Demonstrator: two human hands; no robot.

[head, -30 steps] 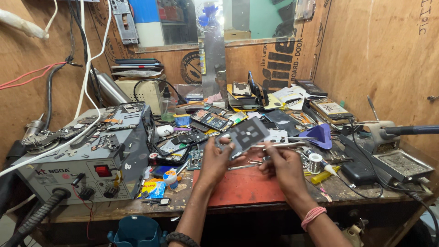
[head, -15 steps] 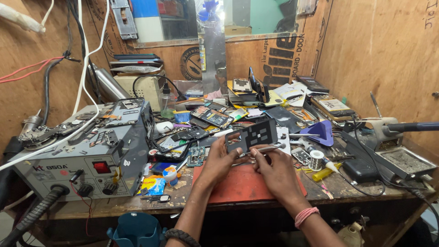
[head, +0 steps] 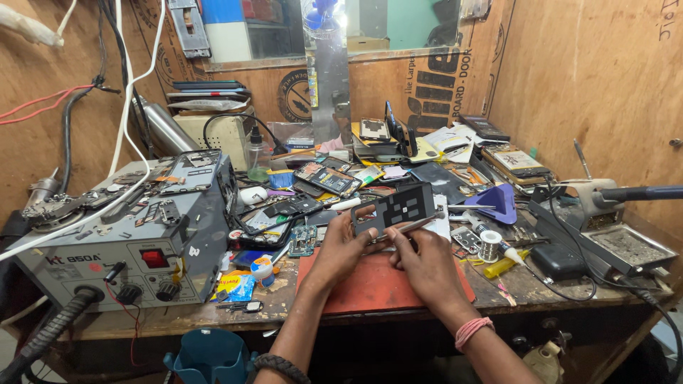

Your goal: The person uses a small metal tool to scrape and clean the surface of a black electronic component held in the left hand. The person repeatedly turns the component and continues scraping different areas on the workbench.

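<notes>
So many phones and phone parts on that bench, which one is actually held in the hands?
The dark phone frame, raised above the red mat. Left hand grips it; the other phones lie on the bench.

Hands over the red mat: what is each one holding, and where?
Left hand grips the dark phone frame by its lower left edge; right hand holds the tweezers near their back end.

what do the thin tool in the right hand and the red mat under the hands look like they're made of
The thin silvery tool held by the right hand looks like bare metal: it is slim, grey and catches a bright glint along its length. The flat red mat looks like matte rubber or silicone, judging by its dull, even surface and scuffed pale marks, though painted board cannot be ruled out.
</notes>
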